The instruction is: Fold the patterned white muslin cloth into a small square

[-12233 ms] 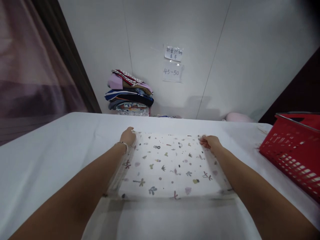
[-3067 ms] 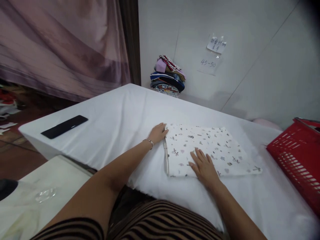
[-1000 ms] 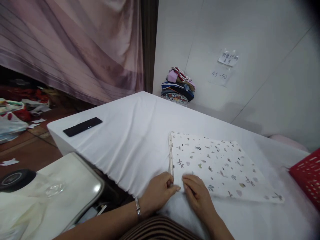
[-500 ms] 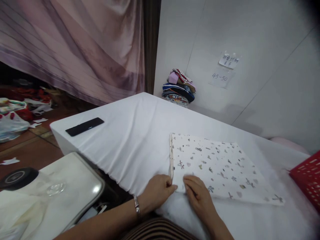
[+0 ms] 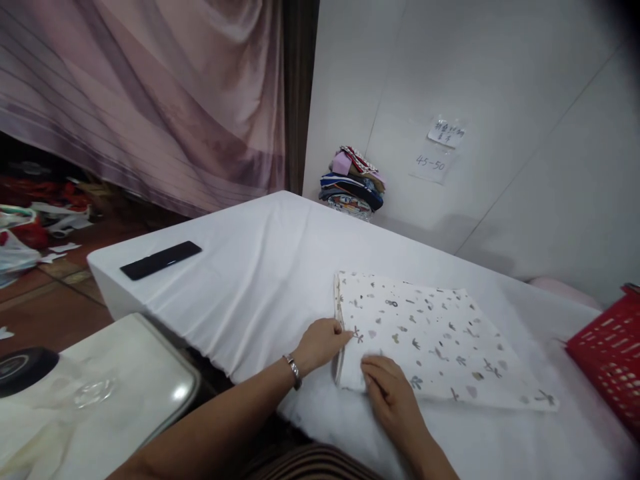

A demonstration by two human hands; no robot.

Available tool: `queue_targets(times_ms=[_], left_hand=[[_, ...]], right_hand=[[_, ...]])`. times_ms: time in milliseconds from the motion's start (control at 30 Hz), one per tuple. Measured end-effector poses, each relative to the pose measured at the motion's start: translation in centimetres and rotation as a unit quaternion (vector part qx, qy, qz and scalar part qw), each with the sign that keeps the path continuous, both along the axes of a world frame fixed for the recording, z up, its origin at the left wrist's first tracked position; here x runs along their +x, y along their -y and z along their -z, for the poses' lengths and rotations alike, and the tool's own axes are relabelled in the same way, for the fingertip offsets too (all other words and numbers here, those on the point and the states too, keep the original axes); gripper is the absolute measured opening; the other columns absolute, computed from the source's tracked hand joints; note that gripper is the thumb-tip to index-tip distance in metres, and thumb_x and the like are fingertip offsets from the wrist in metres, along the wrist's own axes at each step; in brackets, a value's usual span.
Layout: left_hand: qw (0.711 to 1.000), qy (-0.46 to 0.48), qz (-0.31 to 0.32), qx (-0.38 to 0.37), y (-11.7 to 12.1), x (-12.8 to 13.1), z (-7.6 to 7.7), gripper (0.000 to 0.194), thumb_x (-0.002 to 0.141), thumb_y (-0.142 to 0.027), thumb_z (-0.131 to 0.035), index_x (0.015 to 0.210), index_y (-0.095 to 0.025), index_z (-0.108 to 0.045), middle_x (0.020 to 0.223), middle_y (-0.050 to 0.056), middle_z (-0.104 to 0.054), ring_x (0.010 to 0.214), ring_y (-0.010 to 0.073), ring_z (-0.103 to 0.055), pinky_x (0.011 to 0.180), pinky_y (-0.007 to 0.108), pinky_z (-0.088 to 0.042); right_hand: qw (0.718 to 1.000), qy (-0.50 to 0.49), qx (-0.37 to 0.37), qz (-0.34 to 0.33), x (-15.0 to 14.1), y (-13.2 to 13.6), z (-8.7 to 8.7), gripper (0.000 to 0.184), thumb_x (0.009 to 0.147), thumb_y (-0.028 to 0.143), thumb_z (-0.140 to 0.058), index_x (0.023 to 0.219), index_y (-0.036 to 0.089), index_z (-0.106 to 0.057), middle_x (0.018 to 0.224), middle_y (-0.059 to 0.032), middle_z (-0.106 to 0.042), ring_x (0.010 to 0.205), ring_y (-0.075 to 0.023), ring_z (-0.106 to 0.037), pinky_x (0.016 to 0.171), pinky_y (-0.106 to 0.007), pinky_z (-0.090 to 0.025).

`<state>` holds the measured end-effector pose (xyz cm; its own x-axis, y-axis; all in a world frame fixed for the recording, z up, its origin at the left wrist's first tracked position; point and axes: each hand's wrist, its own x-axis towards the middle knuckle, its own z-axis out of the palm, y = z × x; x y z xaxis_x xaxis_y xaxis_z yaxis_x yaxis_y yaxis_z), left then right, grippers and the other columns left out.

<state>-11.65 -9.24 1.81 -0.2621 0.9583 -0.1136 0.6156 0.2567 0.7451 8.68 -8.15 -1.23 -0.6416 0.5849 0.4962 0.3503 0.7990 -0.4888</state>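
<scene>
A striped garment (image 5: 320, 465) is showing at the bottom middle. To its left, a pale, glossy board (image 5: 145, 360) with a rounded corner is standing beside the bench (image 5: 245, 267), bearing a clear plastic piece (image 5: 94, 393) and a round black object (image 5: 30, 370).

The right hand (image 5: 393, 397) is resting over the near edge of the patterned cloth (image 5: 425, 340), close to its near left corner, with its fingers bent and their tips touching the top; whether its grip is pinching any fabric, I cannot tell. The left hand (image 5: 323, 343), wearing a metal band (image 5: 293, 371) on its wrist, is grasping the layered left edge of the cloth, its thumb lying on top and its other fingers curling at the side.

The patterned cloth is lying folded and nearly flat on the white-covered bench, its near right corner stretching out in a point. Small plants and shapes are dotting its white face. A red basket (image 5: 610, 353) is standing at the right, well apart from the hands. Loose creases are running across the bench cover to the left, and a flat black slab (image 5: 161, 260) is lying near its left end.

Farther off, a pink rounded thing (image 5: 565, 292) is peeping up behind the bench. A pile of folded fabrics (image 5: 353, 187) is rising beyond the far edge, before the pale wall (image 5: 525, 107). Two paper notes (image 5: 437, 150) are hanging there, the lower reading "45-50". A pinkish curtain (image 5: 210, 100) is hanging at the left, with bags and scraps (image 5: 20, 243) lying on the brown floor (image 5: 75, 300) below.
</scene>
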Motion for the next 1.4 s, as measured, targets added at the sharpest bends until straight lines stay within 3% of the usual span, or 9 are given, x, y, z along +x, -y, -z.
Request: queue_targets(times_ms=[200,367,500,633,767,933,1067,1167,1400], left_hand=[[0.998,-0.061,0.007,-0.017,0.1,-0.5,0.3,0.021,0.071,-0.031,-0.048,0.055,-0.017,-0.053,0.057,0.0,-0.055,0.056,0.0122,-0.047,0.052,0.025,-0.027],[0.997,-0.077,0.017,-0.023,-1.9,-1.4,0.0,0.042,0.077,-0.051,-0.044,0.056,-0.017,-0.055,0.057,0.001,-0.056,0.056,0.0132,-0.049,0.051,0.026,-0.027],[0.994,-0.101,-0.025,-0.026,-5.1,-2.3,-0.8,0.045,0.076,-0.058,-0.043,0.062,-0.018,-0.059,0.067,0.004,-0.062,0.064,0.0163,-0.055,0.055,0.026,-0.031],[0.991,-0.112,-0.056,-0.043,-7.7,-3.1,-0.7,0.035,0.075,-0.049,-0.049,0.071,-0.017,-0.062,0.077,0.008,-0.066,0.072,0.0192,-0.058,0.058,0.026,-0.034],[0.989,-0.126,-0.07,-0.035,-8.5,-3.4,0.0,0.026,0.077,-0.037,-0.047,0.073,-0.016,-0.062,0.083,0.01,-0.066,0.08,0.0216,-0.059,0.061,0.027,-0.036],[0.989,-0.127,-0.07,-0.019,-8.7,-4.0,0.2,0.031,0.08,-0.043,-0.045,0.071,-0.016,-0.059,0.08,0.009,-0.065,0.078,0.0217,-0.059,0.061,0.028,-0.036],[0.99,-0.123,-0.075,0.01,-10.2,-4.8,-0.3,0.039,0.078,-0.052,-0.047,0.093,-0.017,-0.057,0.091,0.008,-0.063,0.083,0.0205,-0.058,0.066,0.028,-0.039],[0.991,-0.122,-0.05,0.032,-11.6,-5.2,-0.6,0.039,0.076,-0.045,-0.054,0.105,-0.019,-0.054,0.103,0.007,-0.059,0.088,0.0177,-0.057,0.073,0.026,-0.04],[0.991,-0.127,-0.02,0.025,-13.2,-5.8,-0.5,0.027,0.071,-0.033,-0.06,0.092,-0.016,-0.057,0.104,0.008,-0.056,0.087,0.0169,-0.055,0.075,0.025,-0.039]], right_hand=[[1.0,0.014,-0.003,-0.005,0.0,0.1,-0.2,0.023,0.086,0.017,-0.047,0.101,0.021,-0.062,0.104,-0.0085,-0.064,0.098,-0.0209,-0.057,0.085,-0.039,-0.049],[1.0,0.014,-0.005,-0.005,0.0,0.1,-0.1,0.022,0.086,0.017,-0.047,0.102,0.022,-0.062,0.104,-0.0081,-0.063,0.099,-0.0206,-0.057,0.086,-0.039,-0.048],[1.0,0.003,-0.002,-0.007,-0.1,0.1,0.1,0.023,0.085,0.016,-0.047,0.102,0.022,-0.062,0.104,-0.0079,-0.063,0.099,-0.0204,-0.057,0.085,-0.038,-0.049],[1.0,-0.009,-0.001,-0.006,-0.1,0.1,0.1,0.023,0.086,0.016,-0.047,0.102,0.022,-0.061,0.103,-0.0081,-0.063,0.098,-0.0202,-0.057,0.085,-0.038,-0.049],[1.0,-0.014,-0.001,-0.005,-0.1,0.2,0.2,0.023,0.086,0.016,-0.047,0.103,0.022,-0.061,0.103,-0.0083,-0.063,0.098,-0.0204,-0.057,0.085,-0.039,-0.049],[1.0,-0.017,-0.003,-0.01,-0.2,0.2,0.0,0.022,0.086,0.016,-0.046,0.101,0.022,-0.061,0.101,-0.0082,-0.064,0.096,-0.0201,-0.058,0.083,-0.038,-0.05],[1.0,-0.02,-0.009,-0.011,-0.3,0.2,-0.3,0.022,0.086,0.015,-0.046,0.1,0.022,-0.061,0.1,-0.0079,-0.064,0.095,-0.0196,-0.057,0.083,-0.037,-0.049],[0.999,-0.029,-0.011,-0.01,-0.3,0.2,-0.3,0.022,0.086,0.015,-0.045,0.1,0.022,-0.06,0.097,-0.0076,-0.064,0.092,-0.0192,-0.058,0.08,-0.036,-0.05],[0.999,-0.048,-0.009,-0.01,-0.4,0.2,-0.4,0.024,0.086,0.014,-0.045,0.104,0.022,-0.059,0.094,-0.007,-0.063,0.09,-0.0185,-0.058,0.077,-0.034,-0.05]])
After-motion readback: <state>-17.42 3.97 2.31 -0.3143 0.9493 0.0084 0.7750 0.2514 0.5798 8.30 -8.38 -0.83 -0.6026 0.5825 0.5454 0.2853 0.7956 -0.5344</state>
